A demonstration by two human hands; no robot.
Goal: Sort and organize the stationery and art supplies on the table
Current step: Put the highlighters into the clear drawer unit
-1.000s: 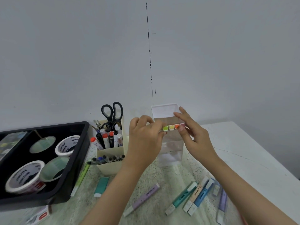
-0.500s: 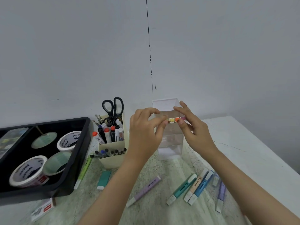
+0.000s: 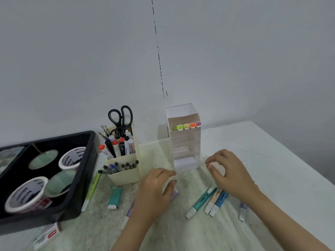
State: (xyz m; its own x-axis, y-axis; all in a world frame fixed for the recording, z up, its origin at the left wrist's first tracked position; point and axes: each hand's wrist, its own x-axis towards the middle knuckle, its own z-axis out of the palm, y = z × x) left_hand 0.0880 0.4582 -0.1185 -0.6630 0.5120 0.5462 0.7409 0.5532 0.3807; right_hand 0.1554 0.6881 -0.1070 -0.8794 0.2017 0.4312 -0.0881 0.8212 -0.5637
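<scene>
A clear tiered organizer [image 3: 184, 142] stands at the back of the table, and a row of small highlighters [image 3: 189, 126] with green, yellow, orange and pink ends lies on its top shelf. My left hand [image 3: 155, 192] hovers low over a lilac highlighter [image 3: 175, 193], with its fingers loosely curled and nothing visibly gripped. My right hand [image 3: 230, 173] is low in front of the organizer, fingers loosely curled and holding nothing. Just below it lie a teal highlighter [image 3: 201, 201], a peach highlighter [image 3: 213, 200] and a blue highlighter [image 3: 219, 201].
A beige pen holder [image 3: 125, 173] with markers and black scissors [image 3: 120, 118] stands left of the organizer. A black tray [image 3: 85, 178] with tape rolls [image 3: 23, 194] is at the far left. A green pen [image 3: 91, 189], a teal eraser [image 3: 115, 197] and another lilac highlighter [image 3: 243, 211] lie loose.
Both hands let go of the row of small highlighters, which now rests on the organizer's top shelf. They then dropped toward the loose highlighters on the table.
</scene>
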